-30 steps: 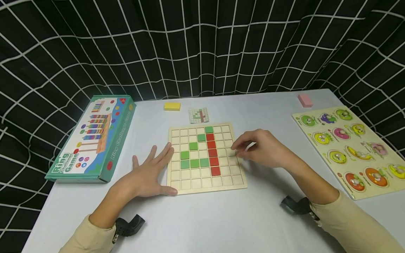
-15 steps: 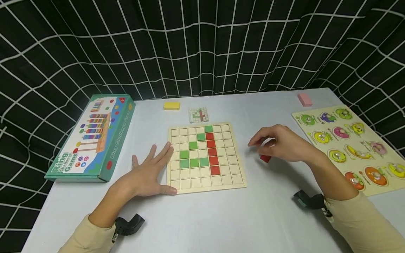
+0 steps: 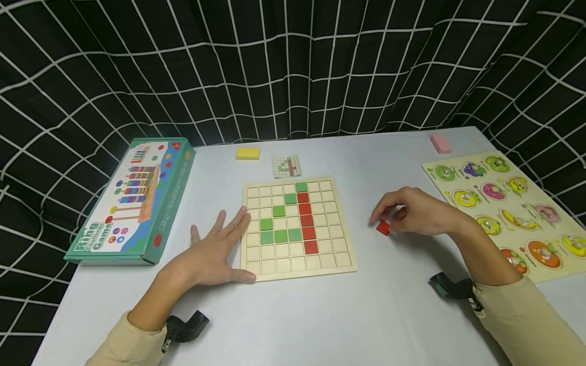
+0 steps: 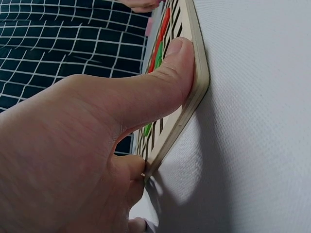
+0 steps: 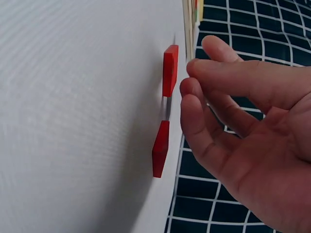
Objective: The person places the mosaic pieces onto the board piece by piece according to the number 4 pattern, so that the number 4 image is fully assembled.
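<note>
A wooden grid board [image 3: 270,267] lies on the white table with green tiles [image 3: 280,236] and a column of red tiles [image 3: 306,220] in its cells. My left hand [image 3: 212,256] rests at the board's left side, fingers spread, its thumb [image 4: 170,73] lying on the near corner. To the right of the board, my right hand [image 3: 412,213] is just over a loose red tile [image 3: 383,228], fingers loosely bent and holding nothing. Two red tiles show on the table in the right wrist view, an upper tile [image 5: 170,70] and a lower tile [image 5: 160,150]; the hand covers one in the head view.
Behind the board lie a small pattern card [image 3: 287,166] and a yellow block [image 3: 248,154]. A boxed ring game [image 3: 133,198] stands at the left. A fruit puzzle board [image 3: 503,218] and a pink block [image 3: 440,144] are at the right. Black grid cloth [image 3: 293,71] hangs behind.
My right hand has moved from the board's right edge out to the right, then lower, over the loose red tiles that now show. The left hand and board have stayed put.
</note>
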Available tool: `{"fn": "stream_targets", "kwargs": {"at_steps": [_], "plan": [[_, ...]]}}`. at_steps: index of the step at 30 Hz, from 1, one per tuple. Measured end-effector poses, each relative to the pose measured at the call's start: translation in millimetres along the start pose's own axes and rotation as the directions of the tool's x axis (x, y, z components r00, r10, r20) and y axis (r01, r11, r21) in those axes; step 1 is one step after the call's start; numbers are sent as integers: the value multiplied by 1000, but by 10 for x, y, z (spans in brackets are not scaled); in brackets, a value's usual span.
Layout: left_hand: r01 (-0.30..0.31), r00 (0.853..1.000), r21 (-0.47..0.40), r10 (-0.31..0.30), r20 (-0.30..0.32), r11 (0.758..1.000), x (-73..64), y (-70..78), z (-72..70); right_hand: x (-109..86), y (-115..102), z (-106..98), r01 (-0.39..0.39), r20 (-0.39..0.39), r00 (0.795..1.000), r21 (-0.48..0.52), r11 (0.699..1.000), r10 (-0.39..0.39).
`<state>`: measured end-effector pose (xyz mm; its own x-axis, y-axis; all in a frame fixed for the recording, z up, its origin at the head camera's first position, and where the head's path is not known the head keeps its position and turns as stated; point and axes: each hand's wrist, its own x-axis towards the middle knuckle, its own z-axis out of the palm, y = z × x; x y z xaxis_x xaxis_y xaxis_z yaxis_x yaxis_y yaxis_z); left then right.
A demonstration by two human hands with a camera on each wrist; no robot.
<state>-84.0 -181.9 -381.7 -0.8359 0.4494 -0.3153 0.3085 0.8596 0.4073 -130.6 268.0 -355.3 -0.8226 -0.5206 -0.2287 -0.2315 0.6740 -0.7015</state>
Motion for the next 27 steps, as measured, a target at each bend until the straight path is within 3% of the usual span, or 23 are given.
{"fn": "stream_targets", "kwargs": {"at_steps": [14, 27], "plan": [[-1, 1000, 2, 1, -2, 1000, -8, 0, -7, 19, 46, 59, -25, -28, 999, -105, 994, 22], [7, 1000, 5, -7, 1, 1000, 0, -6, 9, 16, 8, 106, -3, -43, 999, -146, 989, -3]]}}
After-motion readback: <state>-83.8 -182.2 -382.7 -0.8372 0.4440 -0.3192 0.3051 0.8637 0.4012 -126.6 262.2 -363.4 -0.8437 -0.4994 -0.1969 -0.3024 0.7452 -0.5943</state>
